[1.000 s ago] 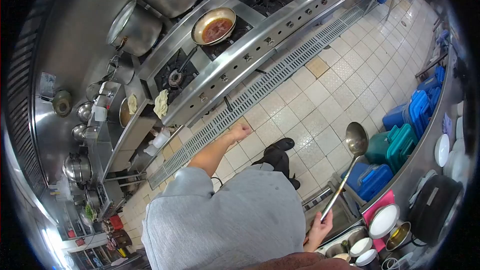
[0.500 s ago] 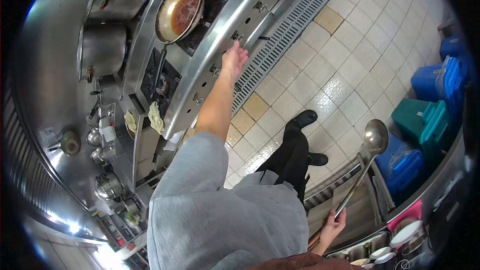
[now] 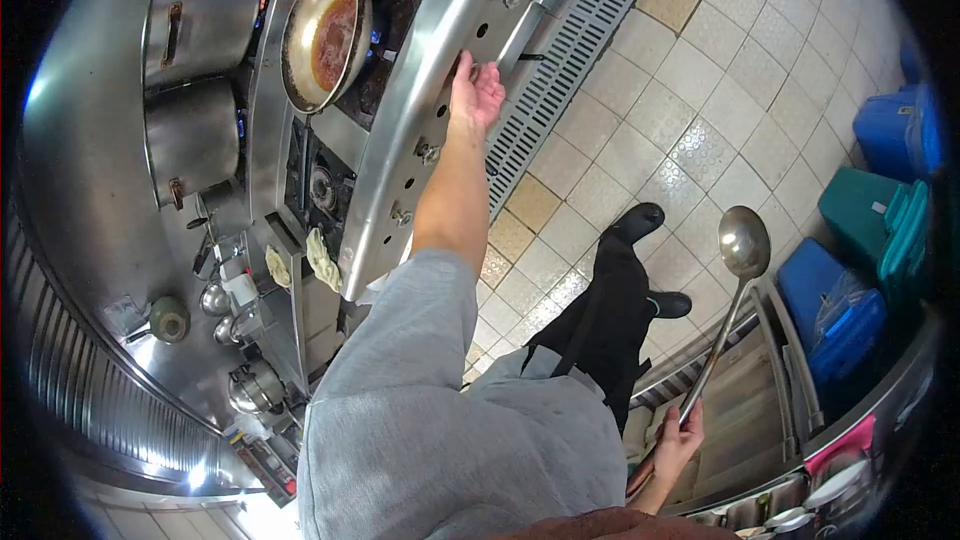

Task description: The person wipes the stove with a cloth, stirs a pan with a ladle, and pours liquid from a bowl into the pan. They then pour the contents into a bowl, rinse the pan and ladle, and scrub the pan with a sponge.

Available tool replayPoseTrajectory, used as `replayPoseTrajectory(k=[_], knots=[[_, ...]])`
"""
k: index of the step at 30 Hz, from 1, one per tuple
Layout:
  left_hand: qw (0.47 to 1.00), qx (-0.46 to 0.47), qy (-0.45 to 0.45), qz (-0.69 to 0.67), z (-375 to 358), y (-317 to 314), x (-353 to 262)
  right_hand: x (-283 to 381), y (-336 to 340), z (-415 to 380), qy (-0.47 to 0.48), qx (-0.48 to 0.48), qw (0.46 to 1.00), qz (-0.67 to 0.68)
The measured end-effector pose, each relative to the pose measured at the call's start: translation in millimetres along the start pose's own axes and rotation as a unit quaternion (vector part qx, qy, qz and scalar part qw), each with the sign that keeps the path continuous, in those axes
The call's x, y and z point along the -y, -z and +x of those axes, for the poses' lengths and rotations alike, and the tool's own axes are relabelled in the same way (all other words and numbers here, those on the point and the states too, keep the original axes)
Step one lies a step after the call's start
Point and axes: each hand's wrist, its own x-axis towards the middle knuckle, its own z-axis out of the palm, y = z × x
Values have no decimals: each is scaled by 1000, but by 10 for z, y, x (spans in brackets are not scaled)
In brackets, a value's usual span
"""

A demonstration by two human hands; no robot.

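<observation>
My left hand (image 3: pixel 477 92) is at the front panel of the steel stove (image 3: pixel 385 185), thumb and fingers round a control knob that they mostly hide. Behind it, a frying pan (image 3: pixel 303 45) with reddish-brown liquid (image 3: pixel 335 43) sits on a burner, and a little blue flame shows at its edge. At the lower right, my right hand (image 3: pixel 680 440) is wrapped round the handle of a long metal ladle (image 3: pixel 745 242). The ladle's bowl is raised over the tiled floor.
Two large steel pots (image 3: pixel 200 20) (image 3: pixel 195 145) stand beyond the pan. Pale cloths (image 3: pixel 323 260) hang at the stove's end. A floor grate (image 3: pixel 575 60) runs along the stove. Blue (image 3: pixel 895 135) and green (image 3: pixel 860 210) bins stand right, near a counter with containers (image 3: pixel 835 485).
The view has shifted, with the stove and pan now further left in the frame. My left hand has moved from just below the knob onto it. My right hand still holds the ladle.
</observation>
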Motion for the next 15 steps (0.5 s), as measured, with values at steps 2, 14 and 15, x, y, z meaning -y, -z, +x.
replayPoseTrajectory(k=[2,14,15], knots=[[1000,15,-2,13,138,33,-32,236,-121,-21,-17,3,1000,12],[999,-9,-4,48,159,-57,-37,192,-192,-46,-33,-2,999,30],[999,-20,-4,48,152,-73,-34,206,-207,-58,-34,-1,999,31]])
